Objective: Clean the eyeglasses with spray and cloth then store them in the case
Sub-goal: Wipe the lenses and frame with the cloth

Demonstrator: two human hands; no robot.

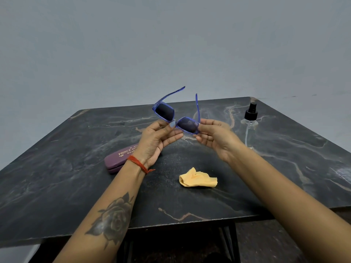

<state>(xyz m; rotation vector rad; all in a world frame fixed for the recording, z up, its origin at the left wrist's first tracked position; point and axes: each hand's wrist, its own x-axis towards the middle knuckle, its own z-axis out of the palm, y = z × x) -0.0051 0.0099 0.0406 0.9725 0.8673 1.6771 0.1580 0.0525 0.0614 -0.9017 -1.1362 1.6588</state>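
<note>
A dark marble table (284, 177) carries three things. A closed purple case (118, 158) lies left, a crumpled yellow cloth (197, 180) near the middle, and a clear spray bottle (250, 122) stands far right.

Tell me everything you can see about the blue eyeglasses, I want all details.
The eyeglasses have a translucent blue frame that looks like plastic, with two dark tinted squarish lenses. Both temple arms are unfolded and point up and away from the person. The pair is held tilted above the table, touching nothing else. The left hand pinches the frame near the bridge, thumb on the front; the right hand holds the outer end of the lower lens.
</note>
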